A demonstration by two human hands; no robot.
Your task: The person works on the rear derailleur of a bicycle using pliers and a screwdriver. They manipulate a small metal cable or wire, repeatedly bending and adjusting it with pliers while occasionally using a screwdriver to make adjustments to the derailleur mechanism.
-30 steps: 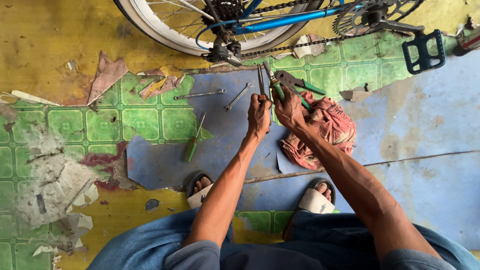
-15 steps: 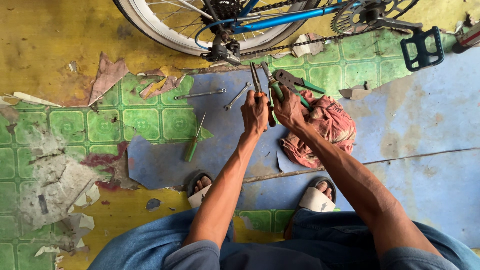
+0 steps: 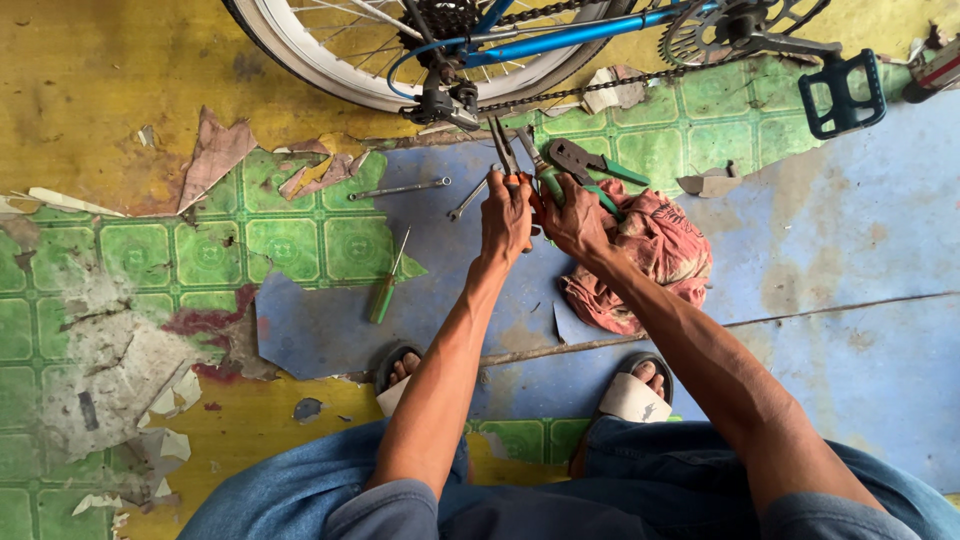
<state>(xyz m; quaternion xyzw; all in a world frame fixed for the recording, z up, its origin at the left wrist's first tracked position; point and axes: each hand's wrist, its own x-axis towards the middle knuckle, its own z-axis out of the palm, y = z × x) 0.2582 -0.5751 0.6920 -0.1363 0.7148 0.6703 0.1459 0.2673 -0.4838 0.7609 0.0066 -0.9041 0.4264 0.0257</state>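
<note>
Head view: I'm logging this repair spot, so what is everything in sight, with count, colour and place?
bicycle: one, blue frame, white rim, top
pedal: one, blue, top right
pliers: two pairs, orange and green grips, in the hands
cutter: one, green grips, floor by rag
rag: one, red, under right forearm
wrenches: two, grey, centre floor
screwdriver: one, green, left of left forearm
sandals: two, white
left hand
right hand

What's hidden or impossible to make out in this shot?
- Head view: handles of the pliers are covered by the left hand and right hand.
- What their tips grip: too small to tell.
- Bicycle wheel: cut off by the top edge.
- Floor under the red rag: hidden.
</note>
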